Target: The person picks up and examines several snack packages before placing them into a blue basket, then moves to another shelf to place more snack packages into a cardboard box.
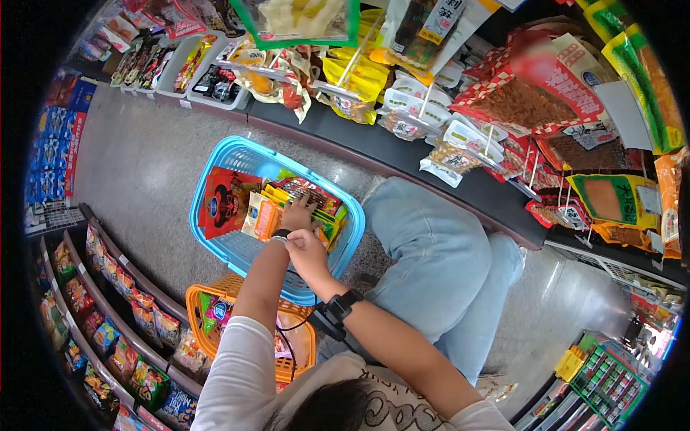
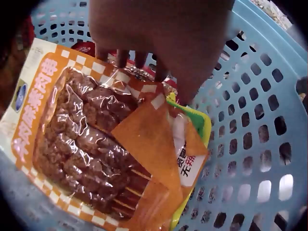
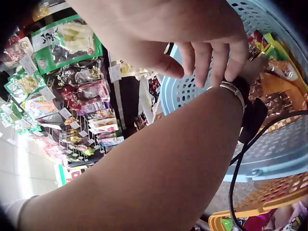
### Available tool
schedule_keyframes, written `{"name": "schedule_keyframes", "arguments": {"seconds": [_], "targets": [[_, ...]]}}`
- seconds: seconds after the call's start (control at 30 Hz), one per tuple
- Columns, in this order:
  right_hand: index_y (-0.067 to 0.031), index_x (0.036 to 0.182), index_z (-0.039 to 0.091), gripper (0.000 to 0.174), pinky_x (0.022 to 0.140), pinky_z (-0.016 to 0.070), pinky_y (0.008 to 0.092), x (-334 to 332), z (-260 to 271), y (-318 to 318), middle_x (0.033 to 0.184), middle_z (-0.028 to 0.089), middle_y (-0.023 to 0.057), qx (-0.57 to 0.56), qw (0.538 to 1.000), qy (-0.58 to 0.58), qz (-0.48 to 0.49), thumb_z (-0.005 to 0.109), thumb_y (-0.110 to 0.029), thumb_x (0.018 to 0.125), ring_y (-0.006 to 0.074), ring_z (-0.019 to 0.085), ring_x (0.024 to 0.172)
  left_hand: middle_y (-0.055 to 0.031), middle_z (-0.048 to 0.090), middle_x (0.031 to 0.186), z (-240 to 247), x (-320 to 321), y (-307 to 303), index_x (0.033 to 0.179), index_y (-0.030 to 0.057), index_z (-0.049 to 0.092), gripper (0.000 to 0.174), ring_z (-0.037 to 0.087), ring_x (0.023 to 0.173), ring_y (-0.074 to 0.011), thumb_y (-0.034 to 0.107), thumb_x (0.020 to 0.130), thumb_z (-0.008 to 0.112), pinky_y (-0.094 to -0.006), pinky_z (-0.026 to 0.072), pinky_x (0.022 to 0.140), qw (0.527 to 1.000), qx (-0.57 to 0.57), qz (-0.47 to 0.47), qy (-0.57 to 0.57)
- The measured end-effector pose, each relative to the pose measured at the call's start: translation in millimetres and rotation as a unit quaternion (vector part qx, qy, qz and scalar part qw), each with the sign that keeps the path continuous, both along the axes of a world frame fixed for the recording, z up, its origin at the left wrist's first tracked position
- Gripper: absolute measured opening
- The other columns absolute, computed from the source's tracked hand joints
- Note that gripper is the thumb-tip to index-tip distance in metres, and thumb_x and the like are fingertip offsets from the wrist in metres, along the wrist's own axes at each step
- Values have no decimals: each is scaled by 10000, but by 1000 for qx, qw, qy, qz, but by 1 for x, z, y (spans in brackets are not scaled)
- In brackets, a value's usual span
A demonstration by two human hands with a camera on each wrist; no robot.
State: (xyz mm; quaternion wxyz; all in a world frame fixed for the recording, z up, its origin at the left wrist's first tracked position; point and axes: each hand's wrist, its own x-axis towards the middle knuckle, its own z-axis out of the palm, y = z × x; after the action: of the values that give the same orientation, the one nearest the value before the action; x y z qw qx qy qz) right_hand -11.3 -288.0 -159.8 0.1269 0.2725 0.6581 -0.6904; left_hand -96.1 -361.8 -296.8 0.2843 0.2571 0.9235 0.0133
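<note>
My left hand (image 1: 298, 214) reaches into the light blue basket (image 1: 241, 147), its fingers over the snack packets. In the left wrist view, the fingertips of the left hand (image 2: 161, 41) are hidden behind the upper edge of an orange-and-white packet of meat skewers (image 2: 91, 139). A green-and-yellow packet (image 2: 197, 120) sticks out beneath it. My right hand (image 1: 309, 255) is just over the left wrist. In the right wrist view, the loosely bent fingers of the right hand (image 3: 173, 29) hang above a bracelet (image 3: 233, 89), holding nothing visible. A red packet (image 1: 228, 201) leans in the basket's left end.
An orange basket (image 1: 194, 309) with snacks stands close to the blue one. Hanging snack packets (image 1: 424, 108) line the shelf ahead, above a dark ledge (image 1: 338, 136). Curved racks (image 1: 108, 309) of packets stand at left. A black cable (image 3: 233, 192) runs beside the left wrist.
</note>
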Motion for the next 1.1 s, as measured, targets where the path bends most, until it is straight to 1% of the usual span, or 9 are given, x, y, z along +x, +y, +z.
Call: {"name": "schedule_keyframes", "arguments": {"seconds": [0.2,0.33,0.43,0.6,0.8,0.9,0.93,1.03,1.1], "targets": [[-33,903,590,153,695,490,348,-2,5,3,802,651,114,-10,1000,-1,-7,594,-147,802,246,639,763,-39,564,1191,8,-21,15,1135,158,571,403,483,1153,-207,388,805,583,-529,285,958,990,-136,11,-44],[-23,913,584,153,689,489,337,-7,11,5,806,647,108,-11,1000,2,-29,587,-131,804,235,634,745,-64,524,1245,-17,-21,14,1170,118,534,436,455,1186,-236,240,757,604,-552,262,995,992,-40,23,120],[-19,920,590,149,691,481,297,-7,9,6,818,641,89,-15,999,19,-43,586,-117,808,188,619,753,-73,496,1262,-19,-21,19,1229,96,498,552,399,1245,-254,257,722,644,-578,191,1052,981,-40,-27,186],[-18,927,592,145,700,476,279,-10,13,14,838,638,78,-25,999,14,-26,582,-109,815,165,612,769,-68,461,1301,-20,-36,26,1307,87,436,792,358,1264,-270,514,688,685,-584,79,1091,993,-106,0,60],[-17,926,595,134,715,474,278,-14,17,15,852,639,78,-32,999,27,-26,581,-101,822,158,610,784,-65,510,1255,7,-45,36,1070,90,659,574,396,1204,-251,564,754,589,-580,145,1069,987,-147,-47,54],[-14,929,591,141,715,479,289,-14,14,9,854,643,90,-52,998,17,-14,583,-101,818,176,617,787,-97,559,1189,-14,-34,15,926,84,715,489,412,1182,-265,517,831,506,-563,189,1050,993,-63,-42,96],[-12,930,587,150,710,485,303,-13,14,6,855,645,101,-60,998,11,-8,584,-106,814,196,624,786,-111,633,1026,-22,-26,6,874,85,717,405,507,1085,-260,407,870,470,-533,237,1032,984,-3,-64,168],[-15,930,586,156,704,495,319,-11,5,-3,855,650,109,-67,998,20,-3,587,-113,808,214,636,787,-89,664,882,-28,-2,-11,813,93,714,336,590,944,-246,332,856,482,-506,269,1023,990,60,-51,118],[-21,926,589,154,706,498,320,-8,2,-9,852,651,108,-64,997,36,-4,592,-117,806,213,639,792,-77,666,798,-29,8,-14,764,97,701,289,616,864,-231,289,838,498,-493,291,1013,992,4,-58,115]]}}
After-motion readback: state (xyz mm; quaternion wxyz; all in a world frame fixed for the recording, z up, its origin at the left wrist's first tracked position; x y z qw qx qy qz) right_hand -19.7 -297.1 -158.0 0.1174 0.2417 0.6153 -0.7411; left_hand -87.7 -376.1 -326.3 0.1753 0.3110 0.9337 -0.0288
